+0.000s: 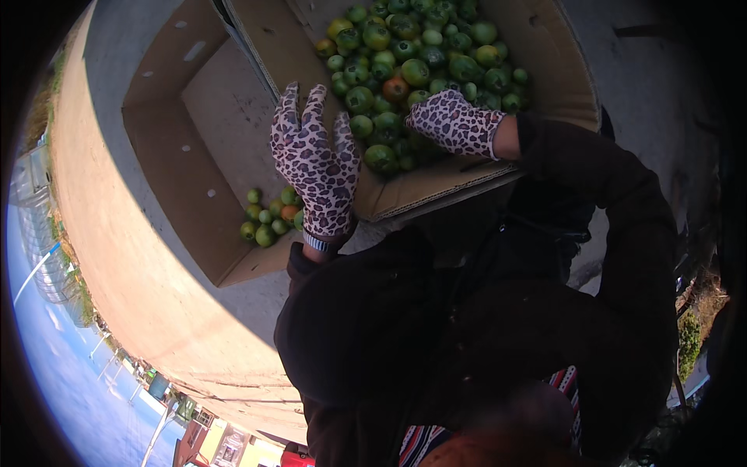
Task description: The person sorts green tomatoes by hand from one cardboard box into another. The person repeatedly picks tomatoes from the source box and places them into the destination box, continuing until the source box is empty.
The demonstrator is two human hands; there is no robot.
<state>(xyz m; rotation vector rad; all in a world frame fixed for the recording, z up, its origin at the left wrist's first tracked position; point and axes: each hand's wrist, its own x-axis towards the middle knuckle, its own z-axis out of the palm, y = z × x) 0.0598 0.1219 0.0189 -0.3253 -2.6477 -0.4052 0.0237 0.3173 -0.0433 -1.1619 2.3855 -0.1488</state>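
A leopard-print glove covers my left hand (318,157), which lies over the near wall between two cardboard boxes, fingers spread and holding nothing. My right hand (455,124), in a matching glove, reaches into the fuller cardboard box (432,190); its fingers are bent down among green tomatoes (380,159), and whether they grip one is hidden. A reddish tomato (395,89) lies just beyond that hand. The other cardboard box (175,192), at the left, has a small group of mostly green tomatoes (265,235) in its near corner, partly behind my left wrist.
Both boxes stand on a concrete floor (245,303), shaded near me and sunlit farther left (146,280). The side walls of the left box have punched holes. A greenhouse frame (44,245) and buildings (227,446) show at the rim.
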